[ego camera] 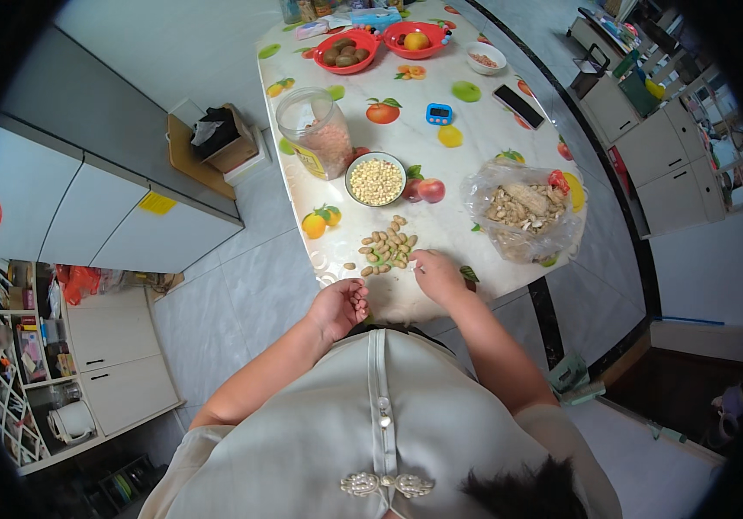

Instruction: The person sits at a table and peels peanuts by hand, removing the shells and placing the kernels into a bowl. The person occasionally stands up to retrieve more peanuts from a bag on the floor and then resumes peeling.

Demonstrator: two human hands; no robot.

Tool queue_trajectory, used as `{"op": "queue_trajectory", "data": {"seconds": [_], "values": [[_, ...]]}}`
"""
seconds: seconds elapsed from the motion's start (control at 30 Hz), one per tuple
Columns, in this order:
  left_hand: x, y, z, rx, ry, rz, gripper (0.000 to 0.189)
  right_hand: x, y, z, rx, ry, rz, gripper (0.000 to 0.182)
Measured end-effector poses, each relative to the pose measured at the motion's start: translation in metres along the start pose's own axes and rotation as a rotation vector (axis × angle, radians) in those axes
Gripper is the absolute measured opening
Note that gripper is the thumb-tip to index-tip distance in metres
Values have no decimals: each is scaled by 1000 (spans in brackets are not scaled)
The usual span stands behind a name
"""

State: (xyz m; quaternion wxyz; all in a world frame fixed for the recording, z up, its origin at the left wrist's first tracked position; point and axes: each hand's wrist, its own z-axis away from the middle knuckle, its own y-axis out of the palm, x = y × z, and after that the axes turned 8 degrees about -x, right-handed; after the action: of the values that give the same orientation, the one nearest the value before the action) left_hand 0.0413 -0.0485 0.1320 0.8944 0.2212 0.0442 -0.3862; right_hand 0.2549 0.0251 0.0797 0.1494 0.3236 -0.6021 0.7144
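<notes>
A loose pile of unshelled peanuts [384, 248] lies on the fruit-patterned tablecloth near the table's front edge. At the pile's right side is my right hand [439, 277], thumb and fingers bent together; something small and pale shows at the fingertips, too small to name. My left hand [339, 308] rests by the table edge, palm turned up and fingers curled, so whether it holds anything is hidden. Beyond the pile stands a bowl of shelled peanuts [376, 181]. To the right, a clear plastic bag [475, 194] lies open around peanut shells [520, 206].
A big clear plastic jar [326, 139] of pinkish kernels stands left of the bowl. Farther back are a blue timer [439, 114], a phone [518, 106], a small white bowl [500, 63], and red baskets of brown fruit [346, 53] and yellow fruit [417, 41].
</notes>
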Motion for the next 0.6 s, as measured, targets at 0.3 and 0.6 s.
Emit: {"op": "queue_trajectory", "data": {"seconds": [0.3,0.6], "values": [[0,-17,-1,-7,25,12,6,19,33,-19,-42,-121,284,17],[-3,-18,2,-35,18,-34,7,19,51,-22,-205,-219,293,11]]}}
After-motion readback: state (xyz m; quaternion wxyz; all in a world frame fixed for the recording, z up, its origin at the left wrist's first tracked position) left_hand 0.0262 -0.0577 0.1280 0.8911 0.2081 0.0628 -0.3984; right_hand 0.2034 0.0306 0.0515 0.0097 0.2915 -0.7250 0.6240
